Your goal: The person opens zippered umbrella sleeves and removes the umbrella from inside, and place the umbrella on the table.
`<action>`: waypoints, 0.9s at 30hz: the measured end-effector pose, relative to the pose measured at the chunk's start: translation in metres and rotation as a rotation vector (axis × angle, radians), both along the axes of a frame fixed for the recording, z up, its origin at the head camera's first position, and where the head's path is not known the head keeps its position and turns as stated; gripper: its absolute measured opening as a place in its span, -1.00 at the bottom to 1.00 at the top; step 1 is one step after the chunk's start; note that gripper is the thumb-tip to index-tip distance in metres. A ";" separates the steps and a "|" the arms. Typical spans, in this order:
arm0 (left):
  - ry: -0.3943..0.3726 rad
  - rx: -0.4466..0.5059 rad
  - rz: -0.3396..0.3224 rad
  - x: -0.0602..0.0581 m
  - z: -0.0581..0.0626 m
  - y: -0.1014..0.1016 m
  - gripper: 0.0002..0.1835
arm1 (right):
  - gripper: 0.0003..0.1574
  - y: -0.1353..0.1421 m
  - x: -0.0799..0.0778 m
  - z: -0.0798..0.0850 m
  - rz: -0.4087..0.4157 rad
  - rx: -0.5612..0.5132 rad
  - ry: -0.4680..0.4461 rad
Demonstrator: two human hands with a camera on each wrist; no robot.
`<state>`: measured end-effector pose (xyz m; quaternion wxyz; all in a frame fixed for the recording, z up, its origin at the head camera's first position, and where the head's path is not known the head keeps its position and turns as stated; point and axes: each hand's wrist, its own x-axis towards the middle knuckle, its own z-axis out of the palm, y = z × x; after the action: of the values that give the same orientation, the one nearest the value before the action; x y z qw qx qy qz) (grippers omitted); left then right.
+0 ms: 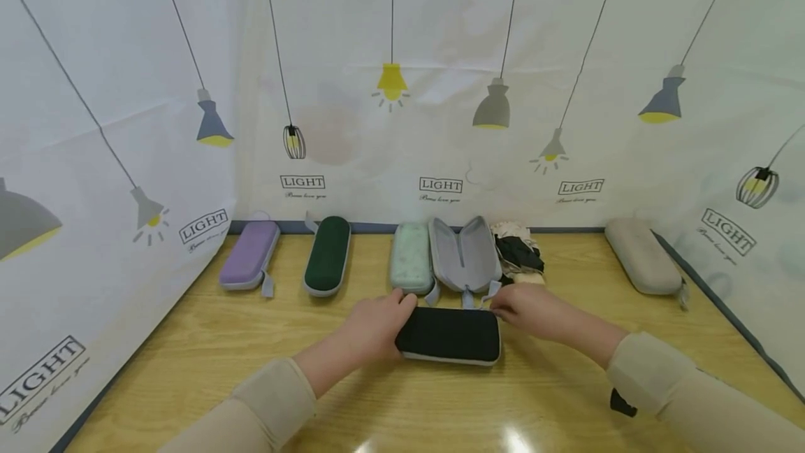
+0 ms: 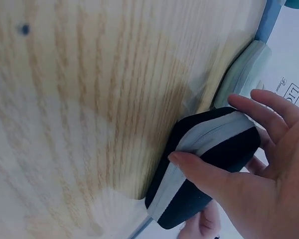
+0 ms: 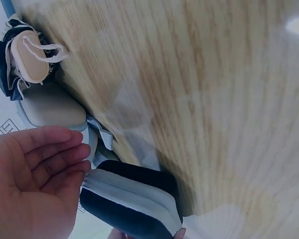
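A closed black zip case (image 1: 449, 335) with a light grey zip band lies crosswise in front of me. My left hand (image 1: 380, 324) grips its left end; in the left wrist view the thumb (image 2: 192, 167) presses along the grey zip band (image 2: 189, 149), with the fingers around the far side. At the case's far right corner, my right hand (image 1: 531, 310) has its fingertips bunched. In the right wrist view, thumb and fingers pinch at the end of the zip band (image 3: 132, 191); the zipper pull is hidden by them.
Along the back stand a purple case (image 1: 249, 254), a dark green case (image 1: 328, 255), a mint case (image 1: 410, 257) and an opened grey case (image 1: 467, 257). Beside that lies a pile of cloth pouches (image 1: 518, 254). A beige case (image 1: 643, 257) is at right. A printed curtain (image 1: 352, 89) surrounds the wooden table (image 1: 553, 390).
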<state>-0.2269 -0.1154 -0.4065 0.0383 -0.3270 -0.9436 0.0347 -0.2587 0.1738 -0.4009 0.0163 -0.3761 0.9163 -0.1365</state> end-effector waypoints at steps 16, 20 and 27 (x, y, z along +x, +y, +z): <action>-0.152 0.015 0.167 0.010 0.002 -0.005 -0.15 | -0.88 0.002 0.022 -0.013 -0.002 0.020 -0.070; -0.146 0.011 0.188 0.013 0.003 -0.003 -0.18 | -0.85 0.002 0.032 -0.019 -0.003 -0.013 -0.120; -0.138 0.005 0.206 0.018 0.006 0.001 -0.20 | -0.70 -0.014 0.049 -0.016 0.013 -0.059 -0.133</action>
<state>-0.2093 -0.1143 -0.4004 -0.0298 -0.2300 -0.9726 0.0137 -0.2092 0.1602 -0.4169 0.0671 -0.3726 0.9063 -0.1882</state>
